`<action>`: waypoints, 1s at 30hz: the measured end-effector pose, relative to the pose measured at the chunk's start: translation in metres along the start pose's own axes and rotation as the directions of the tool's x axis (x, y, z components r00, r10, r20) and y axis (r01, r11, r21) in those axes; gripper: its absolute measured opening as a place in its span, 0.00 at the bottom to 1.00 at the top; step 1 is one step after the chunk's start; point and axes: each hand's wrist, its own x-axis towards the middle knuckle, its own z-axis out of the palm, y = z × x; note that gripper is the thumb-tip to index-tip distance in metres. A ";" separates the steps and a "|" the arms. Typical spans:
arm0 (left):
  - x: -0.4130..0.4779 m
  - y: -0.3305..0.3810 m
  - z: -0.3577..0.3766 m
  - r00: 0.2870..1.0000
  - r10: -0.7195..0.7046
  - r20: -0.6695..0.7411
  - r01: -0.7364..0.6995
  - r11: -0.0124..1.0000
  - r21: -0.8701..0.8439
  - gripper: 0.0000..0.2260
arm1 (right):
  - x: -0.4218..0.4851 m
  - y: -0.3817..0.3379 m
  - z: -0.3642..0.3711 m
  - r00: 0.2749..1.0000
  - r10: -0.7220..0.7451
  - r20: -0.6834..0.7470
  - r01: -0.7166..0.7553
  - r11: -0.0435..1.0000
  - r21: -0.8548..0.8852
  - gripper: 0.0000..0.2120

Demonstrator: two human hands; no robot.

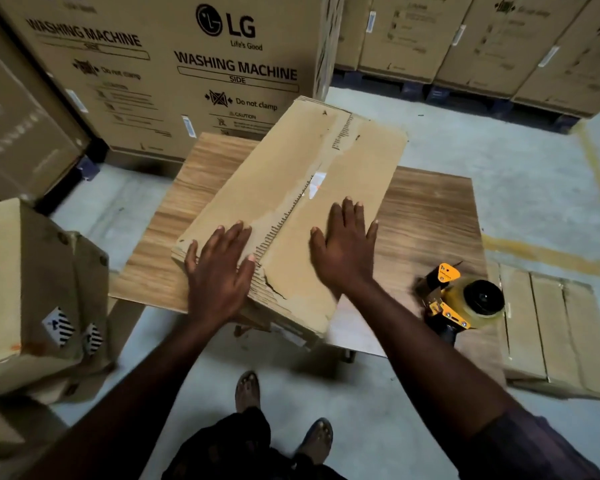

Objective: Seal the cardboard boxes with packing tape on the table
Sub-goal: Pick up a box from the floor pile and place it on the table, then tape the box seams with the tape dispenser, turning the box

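Big LG washing machine cartons (pixel 174 74) are standing at the far side, and the wooden table (pixel 430 209) before me is carrying the long cardboard box (pixel 291 174), its near end overhanging the edge. I am laying my left hand (pixel 219 275) and right hand (pixel 347 251) flat on its top flaps, fingers spread, either side of the centre seam, while the yellow tape dispenser (pixel 465 299) is lying on the table's near right corner.

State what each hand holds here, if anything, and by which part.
Nothing is gripped. The left hand and right hand lie flat, fingers straight, on the box top, either side of its seam. The tape gun sits untouched on the table.
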 end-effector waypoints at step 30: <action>0.086 -0.051 -0.009 0.971 -0.234 0.049 0.239 0.957 -0.164 0.27 | 0.226 0.088 -0.049 0.946 0.297 0.128 -0.260 0.934 -0.244 0.47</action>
